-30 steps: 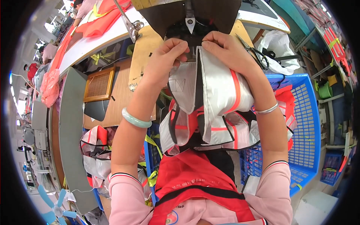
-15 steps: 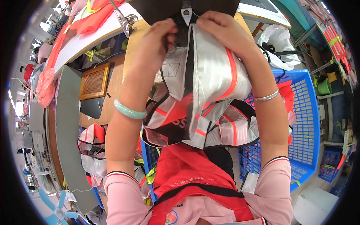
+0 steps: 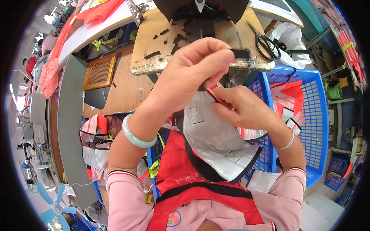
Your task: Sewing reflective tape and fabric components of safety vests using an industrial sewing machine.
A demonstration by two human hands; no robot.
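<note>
A silvery-grey fabric piece with black edging and stitched crossed boxes hangs over my lap, off the front of the sewing table. My left hand, closed in a pinch above its upper end, grips a short black strip that sticks out past the fingertips. Just below, my right hand is closed at the fabric's top edge, on a narrow red-and-dark piece; whether this is trim or a small tool I cannot tell. The black sewing machine stands beyond both hands, apart from the fabric.
Black scissors lie on the right of the worn table, black scraps around its middle. A blue basket at right holds red and silver pieces. More sewn pieces are piled at left, near a grey panel.
Both hands have come back from the machine toward me, bringing the fabric piece off the table. My left hand now pinches the black strip, and the scraps and scissors have come into sight.
</note>
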